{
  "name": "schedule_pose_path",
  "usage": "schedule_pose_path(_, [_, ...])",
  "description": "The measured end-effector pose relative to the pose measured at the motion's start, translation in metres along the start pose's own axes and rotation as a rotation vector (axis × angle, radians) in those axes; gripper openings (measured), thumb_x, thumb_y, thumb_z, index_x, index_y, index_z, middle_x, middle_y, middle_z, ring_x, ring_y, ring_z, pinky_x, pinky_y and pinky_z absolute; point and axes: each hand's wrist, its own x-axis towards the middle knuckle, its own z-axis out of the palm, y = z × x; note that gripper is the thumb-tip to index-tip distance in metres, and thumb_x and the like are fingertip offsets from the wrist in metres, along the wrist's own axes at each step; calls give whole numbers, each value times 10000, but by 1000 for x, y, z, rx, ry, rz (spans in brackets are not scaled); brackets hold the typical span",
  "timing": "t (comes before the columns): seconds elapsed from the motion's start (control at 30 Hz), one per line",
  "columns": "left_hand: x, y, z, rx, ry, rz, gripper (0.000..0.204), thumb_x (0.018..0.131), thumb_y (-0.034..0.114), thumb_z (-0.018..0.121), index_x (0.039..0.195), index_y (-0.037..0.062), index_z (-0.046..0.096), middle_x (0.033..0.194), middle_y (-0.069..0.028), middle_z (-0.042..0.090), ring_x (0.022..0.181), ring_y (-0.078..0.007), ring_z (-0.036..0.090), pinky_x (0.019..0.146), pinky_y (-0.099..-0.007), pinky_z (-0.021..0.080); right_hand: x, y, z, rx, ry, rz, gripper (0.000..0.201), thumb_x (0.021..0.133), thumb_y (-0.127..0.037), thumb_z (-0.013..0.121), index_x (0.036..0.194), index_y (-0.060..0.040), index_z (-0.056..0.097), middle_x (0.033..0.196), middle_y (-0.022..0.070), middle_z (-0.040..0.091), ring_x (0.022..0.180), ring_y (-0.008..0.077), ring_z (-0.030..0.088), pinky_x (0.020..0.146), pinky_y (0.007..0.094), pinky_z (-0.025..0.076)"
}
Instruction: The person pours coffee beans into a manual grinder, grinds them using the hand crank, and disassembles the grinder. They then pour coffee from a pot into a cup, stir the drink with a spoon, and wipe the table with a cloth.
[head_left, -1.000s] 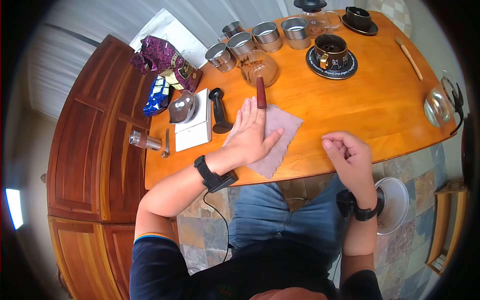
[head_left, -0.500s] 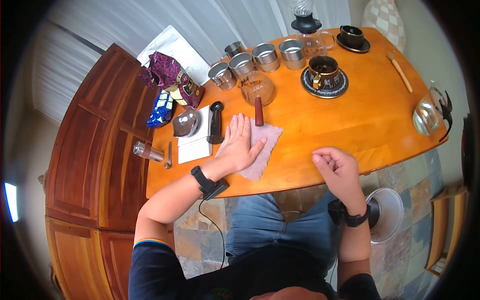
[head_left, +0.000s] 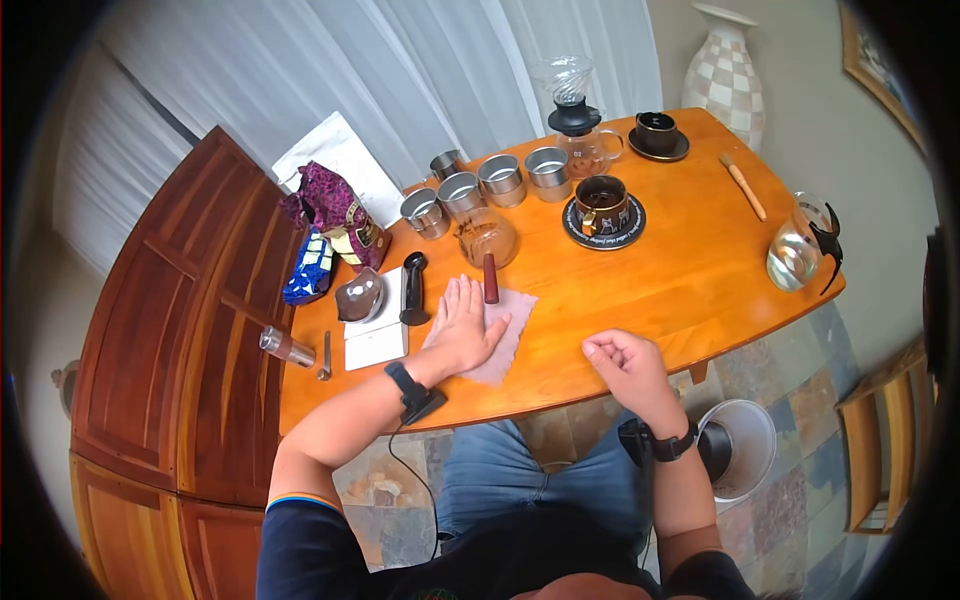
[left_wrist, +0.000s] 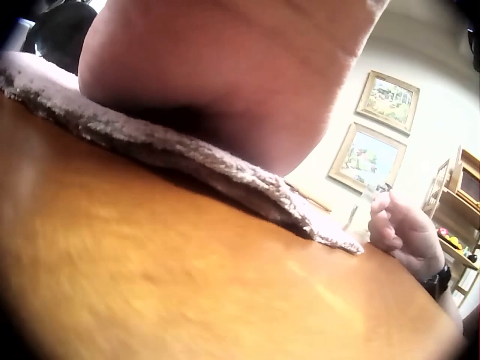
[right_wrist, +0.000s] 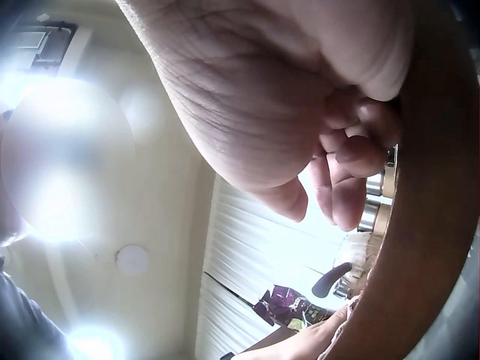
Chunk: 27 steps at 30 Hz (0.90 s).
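My left hand (head_left: 463,330) lies flat on a pinkish-mauve cloth (head_left: 515,325) near the table's front edge, fingers straight and thumb spread. In the left wrist view the heel of that hand presses the cloth's fluffy edge (left_wrist: 217,163) against the wood. Just beyond the fingertips is a round glass pot (head_left: 487,238), its dark red handle (head_left: 490,280) reaching over the cloth. My right hand (head_left: 630,370) hovers by the front edge, its fingers loosely curled with nothing in them.
Left stand a white scale (head_left: 377,347), a black scoop (head_left: 413,290), a hand grinder (head_left: 287,347) and coffee bags (head_left: 340,215). Several metal cups (head_left: 460,193) line the back. A cup on a saucer (head_left: 604,240), a brush (head_left: 743,187) and a glass kettle (head_left: 797,258) are rightward.
The left hand and the cloth have slid a little left of the pot's handle. The head view has tilted up, showing more of the curtain and a vase. The right hand keeps its pose.
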Motion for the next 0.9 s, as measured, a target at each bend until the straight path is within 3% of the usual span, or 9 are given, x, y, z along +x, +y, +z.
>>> schedule_pose_path(0.2, [-19,34,7,-166,2,-34,1042,952,513,598,1616,-29,5,1649,-357,71,1557,-484,-6,1259,-531,56,-2,0,4,-44,33,-45,173,930,-171,752,963,-2,738,705,-4,664,557,33,475,526,222,397])
schedule_pose_path(0.33, [-18,47,16,-351,101,48,1079,903,447,680,1591,-93,47,1628,-376,113,1539,-528,32,1261,-510,66,-3,-1,8,-63,26,-20,137,960,-133,726,974,3,733,719,-72,609,622,-11,451,563,176,374])
schedule_pose_path(0.4, [-29,54,18,-430,121,109,1060,900,453,684,1572,-126,104,1628,-386,102,1533,-539,39,1263,-502,74,-7,-12,9,-116,28,-13,129,934,-131,747,958,-4,741,745,-23,653,644,38,517,572,204,417])
schedule_pose_path(0.47, [-49,60,18,-423,77,217,1063,887,470,703,1565,-129,146,1623,-403,86,1532,-541,38,1262,-508,92,-15,-39,15,-369,-34,-287,204,902,-202,759,1025,-40,753,935,71,723,798,200,644,712,330,503])
schedule_pose_path(0.5, [-62,61,15,-464,107,260,976,898,395,731,1552,-125,226,1620,-387,158,1541,-506,89,1256,-508,151,-16,-42,19,-388,-34,-289,204,902,-202,759,1025,-40,753,935,71,723,798,200,644,712,330,503])
schedule_pose_path(0.63, [-90,32,16,-601,136,448,744,911,273,745,1492,-72,434,1594,-320,325,1536,-453,213,1239,-474,236,-14,-48,34,-610,-276,-498,438,915,-294,730,1272,-50,663,1341,189,607,1238,357,565,1045,454,435])
schedule_pose_path(0.7, [-104,17,13,-558,352,423,450,915,160,741,1317,-18,645,1463,-243,545,1430,-385,453,1166,-426,379,-9,-52,39,-727,-428,-460,603,944,-369,693,1424,-33,550,1518,234,478,1431,393,428,1181,487,340])
schedule_pose_path(0.8, [-117,-17,3,-687,474,307,262,916,134,738,1142,2,733,1259,-194,687,1224,-352,627,1047,-409,488,-4,-36,43,-796,-498,-457,607,961,-382,673,1433,-24,539,1539,230,460,1447,384,414,1183,488,340])
schedule_pose_path(0.9, [-122,-56,8,-752,645,96,159,926,117,732,1036,3,750,980,-131,737,854,-213,690,767,-329,550,-2,-42,35,-804,-525,-383,611,973,-388,660,1442,-18,530,1540,222,464,1449,374,417,1183,483,342])
